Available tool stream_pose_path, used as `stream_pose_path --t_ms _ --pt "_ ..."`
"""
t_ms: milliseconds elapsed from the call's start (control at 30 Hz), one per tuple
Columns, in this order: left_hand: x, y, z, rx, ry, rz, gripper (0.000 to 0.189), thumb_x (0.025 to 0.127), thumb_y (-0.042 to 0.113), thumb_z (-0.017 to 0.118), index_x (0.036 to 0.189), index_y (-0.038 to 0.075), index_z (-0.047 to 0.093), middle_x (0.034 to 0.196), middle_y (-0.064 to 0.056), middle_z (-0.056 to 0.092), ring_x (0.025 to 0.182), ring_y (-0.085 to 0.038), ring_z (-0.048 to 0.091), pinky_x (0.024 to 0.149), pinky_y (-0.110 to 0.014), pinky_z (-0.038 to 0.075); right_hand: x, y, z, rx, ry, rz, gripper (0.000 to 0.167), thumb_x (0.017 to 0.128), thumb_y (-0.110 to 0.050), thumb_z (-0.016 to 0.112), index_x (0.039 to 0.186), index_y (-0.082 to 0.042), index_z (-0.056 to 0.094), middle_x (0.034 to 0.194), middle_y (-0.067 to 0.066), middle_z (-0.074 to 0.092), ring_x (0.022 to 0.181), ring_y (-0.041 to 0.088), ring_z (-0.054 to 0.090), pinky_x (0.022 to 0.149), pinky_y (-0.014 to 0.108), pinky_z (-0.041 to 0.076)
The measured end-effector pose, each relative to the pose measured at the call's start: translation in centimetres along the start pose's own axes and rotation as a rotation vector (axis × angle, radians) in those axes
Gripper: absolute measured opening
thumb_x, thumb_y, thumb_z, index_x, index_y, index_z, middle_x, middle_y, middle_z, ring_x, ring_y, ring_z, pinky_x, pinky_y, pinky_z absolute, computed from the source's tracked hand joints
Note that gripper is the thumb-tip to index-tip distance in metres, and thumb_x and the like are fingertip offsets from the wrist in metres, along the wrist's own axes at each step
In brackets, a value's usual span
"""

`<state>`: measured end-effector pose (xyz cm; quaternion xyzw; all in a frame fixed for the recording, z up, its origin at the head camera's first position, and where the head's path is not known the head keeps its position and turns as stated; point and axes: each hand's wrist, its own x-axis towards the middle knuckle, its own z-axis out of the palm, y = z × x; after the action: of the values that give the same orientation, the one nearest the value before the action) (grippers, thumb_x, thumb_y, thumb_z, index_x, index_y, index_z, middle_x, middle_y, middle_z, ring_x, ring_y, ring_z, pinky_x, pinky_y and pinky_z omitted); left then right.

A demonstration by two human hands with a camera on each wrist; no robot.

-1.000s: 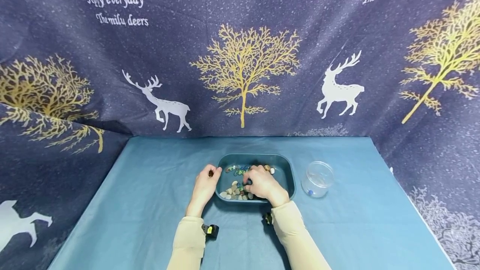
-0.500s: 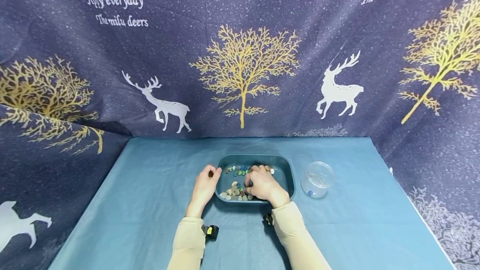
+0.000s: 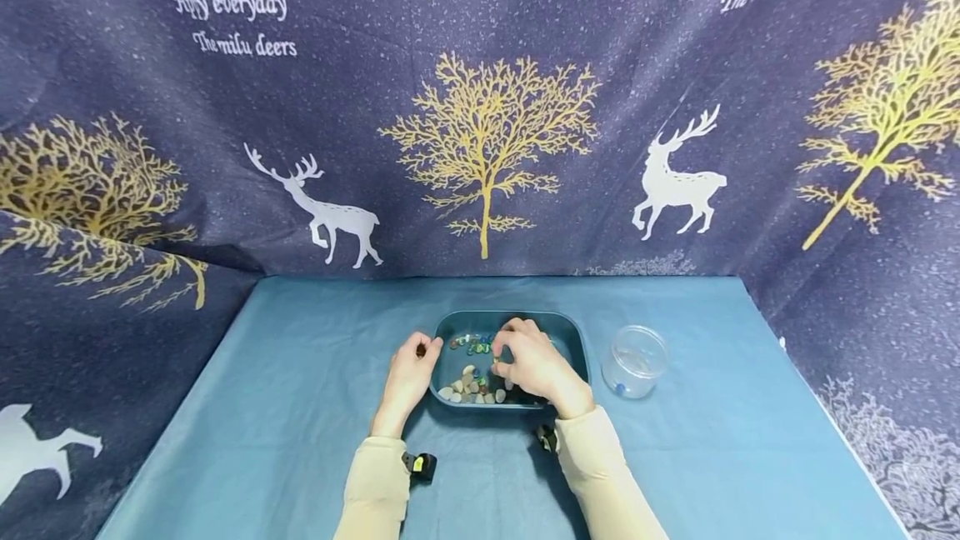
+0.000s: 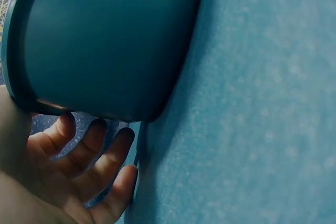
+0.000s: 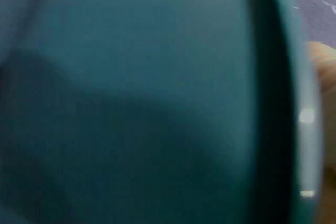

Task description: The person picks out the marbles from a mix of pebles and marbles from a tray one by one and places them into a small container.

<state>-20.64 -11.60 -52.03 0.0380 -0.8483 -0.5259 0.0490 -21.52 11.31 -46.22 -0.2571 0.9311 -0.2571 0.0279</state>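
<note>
My left hand (image 3: 408,365) holds the left end of a dark teal basin (image 3: 441,328). In the left wrist view, its thumb is at the rim and its fingertips lie along the outer wall. My right hand (image 3: 534,361) is inside the basin, its thumb and index finger pinching a small yellowish marble (image 3: 496,363). Left of those fingertips lie glass marbles (image 3: 477,348) in blue, green and reddish tones, toward the back. Pale and grey pebbles (image 3: 467,387) are grouped at the front left, with a few coloured marbles among them. The right hand hides the basin's right middle.
A clear round jar (image 3: 634,361) with a blue marble (image 3: 620,388) at its bottom stands right of the basin. Blue cloth (image 3: 315,357) covers the table, and a dark printed curtain (image 3: 570,148) rises behind it.
My right hand has lifted slightly and shifted a little to the right, and a small yellowish marble now shows between its fingertips. The left hand stays at the basin's edge.
</note>
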Motion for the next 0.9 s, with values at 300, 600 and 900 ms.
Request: stream_pose_path --t_ms 300,600,900 --pt "-0.5 -0.2 -0.1 -0.006 0.007 -0.005 0.028 0.102 0.035 0.055 0.085 0.013 0.050 0.074 -0.005 0.046 0.064 -0.022 0.044 0.062 -0.035 0.036 -1.6 0.4 -2.8 0.015 0.208 -0.080 0.019 0.083 -0.019 0.080 0.084 -0.017 0.062 0.115 0.009 0.059 0.109 0.032 0.050 0.091 0.050 0.038" --pt "-0.2 -0.1 -0.1 0.005 0.015 0.002 0.027 0.101 0.035 0.054 0.085 0.013 0.051 0.074 -0.004 0.047 0.065 -0.022 0.045 0.063 -0.035 0.036 -3.2 2.4 -5.8 -0.014 0.386 -0.067 0.018 0.080 -0.011 0.082 0.086 -0.010 0.065 0.113 0.013 0.060 0.110 0.036 0.050 0.095 0.050 0.037" --pt "-0.1 0.1 0.2 0.013 0.020 0.010 0.028 0.102 0.035 0.054 0.085 0.013 0.051 0.074 -0.004 0.047 0.063 -0.021 0.045 0.061 -0.034 0.036 -5.1 5.7 -7.1 0.037 0.482 0.004 0.017 0.077 -0.010 0.083 0.083 -0.009 0.066 0.120 0.020 0.061 0.122 0.043 0.043 0.103 0.055 0.028"
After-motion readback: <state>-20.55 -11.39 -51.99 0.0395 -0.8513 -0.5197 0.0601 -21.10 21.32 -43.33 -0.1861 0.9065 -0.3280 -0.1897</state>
